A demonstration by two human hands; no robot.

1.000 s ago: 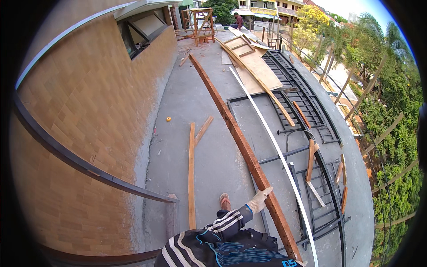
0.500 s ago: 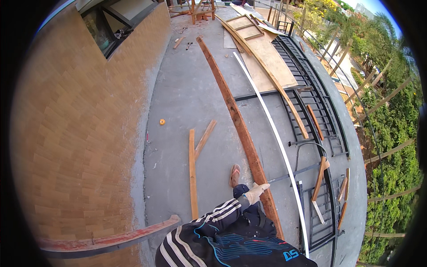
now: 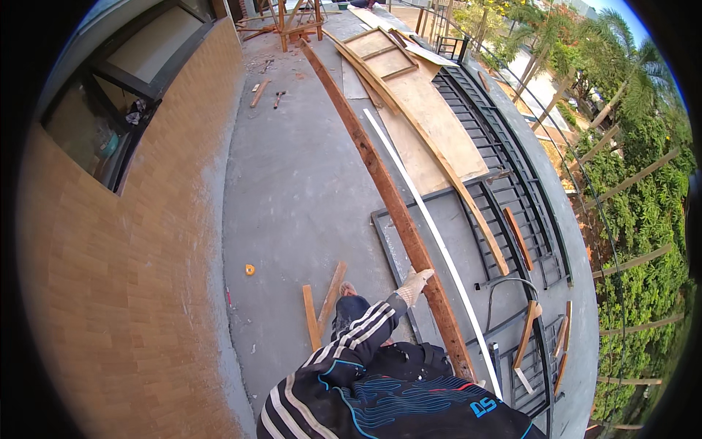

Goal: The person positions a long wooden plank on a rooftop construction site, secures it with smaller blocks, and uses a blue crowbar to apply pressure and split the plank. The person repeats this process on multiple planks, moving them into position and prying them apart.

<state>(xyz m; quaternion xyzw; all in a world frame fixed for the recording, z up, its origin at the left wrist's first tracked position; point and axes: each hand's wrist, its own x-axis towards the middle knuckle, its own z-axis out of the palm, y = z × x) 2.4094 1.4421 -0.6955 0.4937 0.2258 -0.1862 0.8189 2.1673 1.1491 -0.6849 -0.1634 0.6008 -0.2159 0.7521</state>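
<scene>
Gripping the long brown beam [image 3: 387,192] with my gloved left hand [image 3: 414,287], I have it slanting away left of the white strip [image 3: 442,241]; my right hand's hold I cannot tell.

The left hand [image 3: 414,286] has lots of room over the grey floor [image 3: 292,190] between the tan wall [image 3: 139,278] and the wooden beam [image 3: 401,216]. Two short boards [image 3: 311,316] are in the way by the foot [image 3: 346,289]. A white strip [image 3: 447,254] and metal frames [image 3: 542,351] crowd the right side.
</scene>
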